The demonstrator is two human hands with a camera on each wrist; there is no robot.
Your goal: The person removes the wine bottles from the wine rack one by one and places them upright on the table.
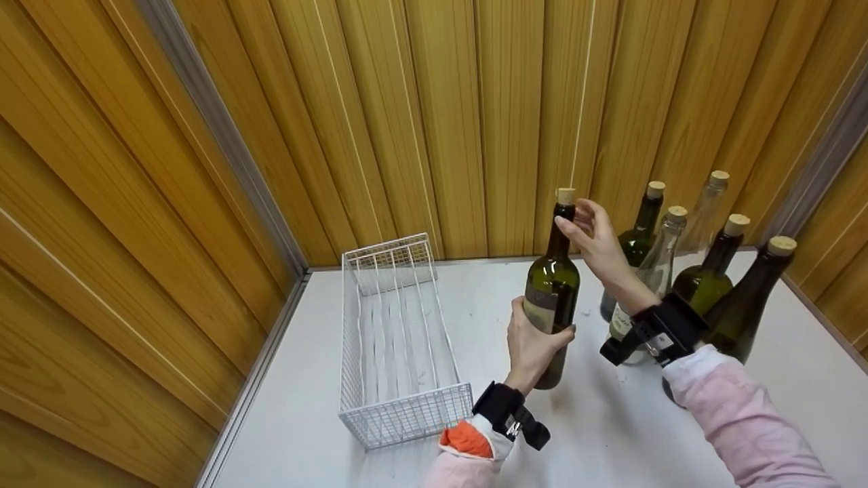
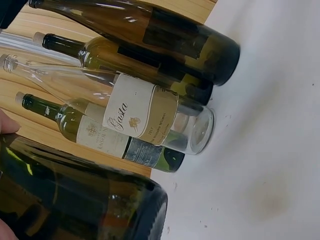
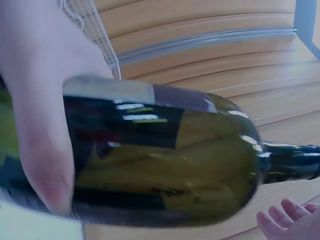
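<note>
A green wine bottle (image 1: 553,281) with a cork (image 1: 565,196) in its mouth stands nearly upright, seemingly just above the white table. My left hand (image 1: 532,346) grips its lower body, thumb across the front and the label partly covered. In the right wrist view that same hand (image 3: 40,125) wraps the glass. Beside the bottle's neck is my right hand (image 1: 600,247), fingers spread and loosely bent. The right wrist view shows those fingers (image 3: 282,217) apart from the neck. Several other corked bottles stand to the right, among them a clear one (image 2: 145,107) with a white-and-tan label.
Left of the held bottle, a white wire basket (image 1: 407,413) sits on the table (image 1: 291,379). Wood-panelled walls (image 1: 441,122) enclose the back and sides. A dark bottle (image 1: 742,308) stands near my right forearm, and a green bottle (image 1: 637,240) is farther back.
</note>
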